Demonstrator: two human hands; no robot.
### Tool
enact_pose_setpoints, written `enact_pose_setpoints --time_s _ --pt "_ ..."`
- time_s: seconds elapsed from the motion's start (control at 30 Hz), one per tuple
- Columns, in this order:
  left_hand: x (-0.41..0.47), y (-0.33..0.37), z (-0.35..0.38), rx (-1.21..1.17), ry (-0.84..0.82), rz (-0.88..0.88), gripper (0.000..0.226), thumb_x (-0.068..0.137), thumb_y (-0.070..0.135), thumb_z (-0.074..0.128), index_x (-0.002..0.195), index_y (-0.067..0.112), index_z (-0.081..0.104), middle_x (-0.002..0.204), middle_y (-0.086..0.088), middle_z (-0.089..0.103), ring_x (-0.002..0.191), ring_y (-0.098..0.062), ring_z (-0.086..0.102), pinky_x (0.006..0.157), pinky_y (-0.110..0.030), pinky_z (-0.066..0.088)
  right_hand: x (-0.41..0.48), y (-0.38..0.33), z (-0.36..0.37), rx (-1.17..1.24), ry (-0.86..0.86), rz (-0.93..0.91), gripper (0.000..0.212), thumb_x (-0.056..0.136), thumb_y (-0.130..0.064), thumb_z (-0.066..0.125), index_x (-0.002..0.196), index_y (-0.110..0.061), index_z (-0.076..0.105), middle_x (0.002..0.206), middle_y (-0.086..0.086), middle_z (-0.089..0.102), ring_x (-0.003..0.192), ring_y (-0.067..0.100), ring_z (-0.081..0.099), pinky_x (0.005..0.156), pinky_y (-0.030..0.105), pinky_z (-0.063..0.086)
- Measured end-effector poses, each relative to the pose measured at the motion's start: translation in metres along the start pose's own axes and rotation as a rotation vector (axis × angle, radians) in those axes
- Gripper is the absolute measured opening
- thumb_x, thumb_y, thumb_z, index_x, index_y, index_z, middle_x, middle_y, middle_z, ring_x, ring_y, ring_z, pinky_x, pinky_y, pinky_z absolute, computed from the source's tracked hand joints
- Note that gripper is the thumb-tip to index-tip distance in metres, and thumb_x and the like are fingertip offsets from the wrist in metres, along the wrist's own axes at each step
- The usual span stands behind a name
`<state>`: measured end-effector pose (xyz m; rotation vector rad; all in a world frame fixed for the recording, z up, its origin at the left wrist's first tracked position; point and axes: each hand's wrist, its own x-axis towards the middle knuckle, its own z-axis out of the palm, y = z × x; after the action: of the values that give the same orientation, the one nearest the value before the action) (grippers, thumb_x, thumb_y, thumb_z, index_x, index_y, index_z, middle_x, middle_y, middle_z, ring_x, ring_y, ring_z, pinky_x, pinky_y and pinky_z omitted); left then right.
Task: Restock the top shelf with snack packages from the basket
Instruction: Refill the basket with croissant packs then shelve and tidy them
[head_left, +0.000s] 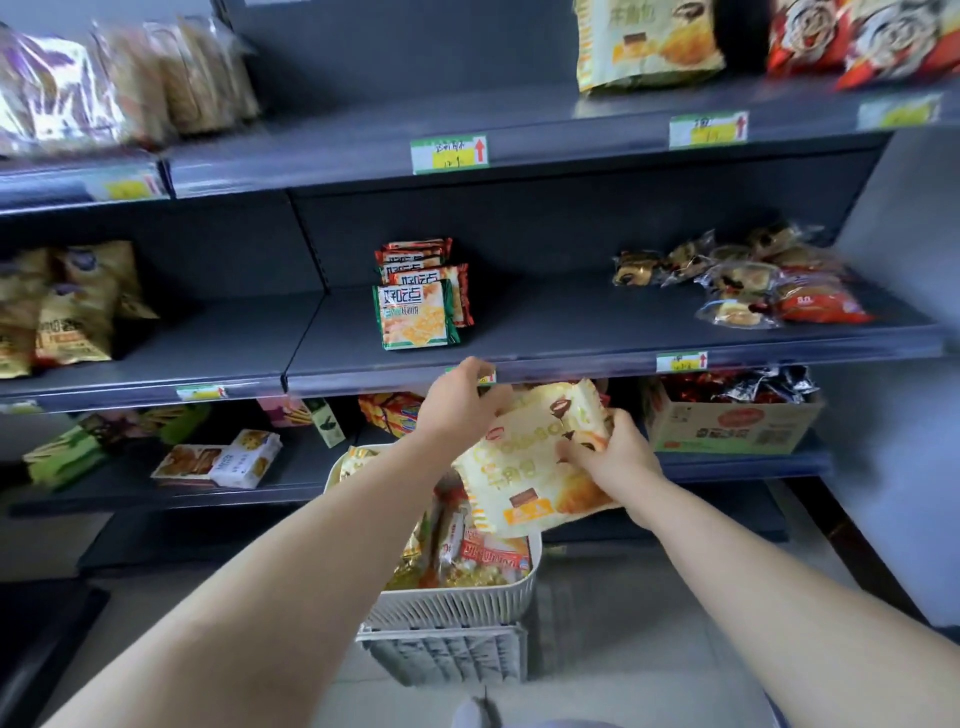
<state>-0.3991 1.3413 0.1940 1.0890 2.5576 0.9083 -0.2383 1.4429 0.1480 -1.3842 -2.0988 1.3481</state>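
Note:
A cream and yellow croissant snack package (530, 467) is held tilted above the white slatted basket (457, 603). My left hand (462, 402) grips its upper left edge. My right hand (613, 460) grips its right side. The basket stands on a white stool and holds several more snack packs in red, gold and orange. The top shelf (467, 124) runs across the upper part of the view, with a matching croissant package (644, 47) standing at its right and a bare stretch in its middle.
Red cartoon bags (857, 41) stand at the top shelf's far right, wrapped biscuits (130, 83) at its left. The middle shelf holds green cracker packs (418, 306) and wrapped pastries (743, 275). A cardboard box (732, 421) sits on the lower shelf right of my hands.

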Motion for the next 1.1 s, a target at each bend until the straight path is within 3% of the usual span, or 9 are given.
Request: enact_pose_setpoints --time_s 0.1,0.2,0.27,0.4,0.67,0.77,0.83,0.93,1.1 --pt "-0.012 -0.008 -0.003 -0.279 -0.102 -0.335 0.071 0.088 0.053 0.064 0.142 0.016 0.039 0.129 -0.002 0.055 0.107 -0.019 0.054 0.091 -0.035 0.047 -0.004 0.007 -0.014 0.366 0.021 0.132 0.055 0.080 -0.035 0.077 0.122 -0.019 0.046 0.117 0.004 0.060 0.098 0.021 0.059 0.074 0.035 0.049" --pt "-0.025 -0.017 -0.003 -0.584 -0.297 -0.496 0.076 0.078 0.060 0.071 0.136 0.019 0.043 0.130 -0.002 0.057 0.118 -0.026 0.057 0.100 -0.049 0.049 -0.008 0.005 -0.030 0.583 0.028 0.189 0.056 0.081 -0.032 0.078 0.124 -0.017 0.045 0.115 0.004 0.062 0.093 0.019 0.063 0.060 0.029 0.048" --pt "-0.030 -0.011 0.000 -0.669 -0.366 -0.452 0.061 0.081 0.052 0.072 0.127 0.016 0.052 0.118 -0.003 0.067 0.106 -0.024 0.066 0.089 -0.046 0.056 -0.011 0.000 -0.040 0.623 0.034 0.178 0.057 0.082 -0.030 0.077 0.124 -0.016 0.041 0.112 0.003 0.060 0.090 0.017 0.062 0.058 0.029 0.047" --pt "-0.024 0.015 -0.001 -0.689 -0.195 -0.298 0.033 0.085 0.032 0.075 0.113 0.019 0.063 0.103 -0.001 0.076 0.090 -0.020 0.073 0.079 -0.038 0.059 -0.014 -0.018 -0.061 0.604 0.042 0.067 0.047 0.088 -0.028 0.070 0.118 -0.017 0.036 0.095 -0.003 0.055 0.078 0.007 0.055 0.054 0.023 0.040" --pt "0.017 0.081 -0.047 -0.763 -0.014 -0.050 0.029 0.087 0.027 0.074 0.110 0.016 0.061 0.106 -0.003 0.073 0.090 -0.019 0.072 0.071 -0.034 0.060 0.009 -0.081 -0.103 0.395 0.273 -0.273 0.037 0.087 -0.044 0.064 0.115 -0.023 0.053 0.117 0.001 0.053 0.098 0.014 0.059 0.075 0.034 0.053" --pt "0.040 0.107 -0.065 -0.729 0.037 0.031 0.030 0.088 0.031 0.072 0.112 0.017 0.058 0.105 0.000 0.071 0.088 -0.016 0.071 0.069 -0.031 0.059 0.026 -0.111 -0.119 0.189 0.460 -0.311 0.039 0.086 -0.053 0.058 0.108 -0.021 0.060 0.112 0.006 0.047 0.103 0.025 0.052 0.083 0.047 0.052" --pt "0.055 0.124 -0.077 -0.742 0.073 0.088 0.033 0.090 0.030 0.070 0.116 0.016 0.054 0.109 0.000 0.069 0.092 -0.016 0.070 0.077 -0.033 0.060 0.033 -0.131 -0.130 0.191 0.499 -0.342 0.038 0.088 -0.052 0.055 0.106 -0.019 0.062 0.107 0.007 0.049 0.102 0.027 0.053 0.082 0.049 0.053" --pt "0.079 0.144 -0.093 -0.823 0.119 0.151 0.037 0.093 0.025 0.067 0.122 0.019 0.045 0.112 0.001 0.064 0.097 -0.017 0.068 0.076 -0.030 0.058 0.044 -0.159 -0.148 0.160 0.588 -0.395 0.039 0.091 -0.050 0.051 0.113 -0.020 0.062 0.110 0.008 0.051 0.107 0.031 0.052 0.084 0.051 0.052" --pt "0.116 0.173 -0.110 -0.799 0.210 0.192 0.028 0.095 0.019 0.058 0.114 0.019 0.037 0.105 0.004 0.054 0.090 -0.011 0.058 0.064 -0.023 0.049 0.062 -0.197 -0.168 0.164 0.656 -0.440 0.045 0.096 -0.039 0.048 0.140 -0.032 0.046 0.132 0.002 0.054 0.126 0.028 0.038 0.098 0.056 0.043"
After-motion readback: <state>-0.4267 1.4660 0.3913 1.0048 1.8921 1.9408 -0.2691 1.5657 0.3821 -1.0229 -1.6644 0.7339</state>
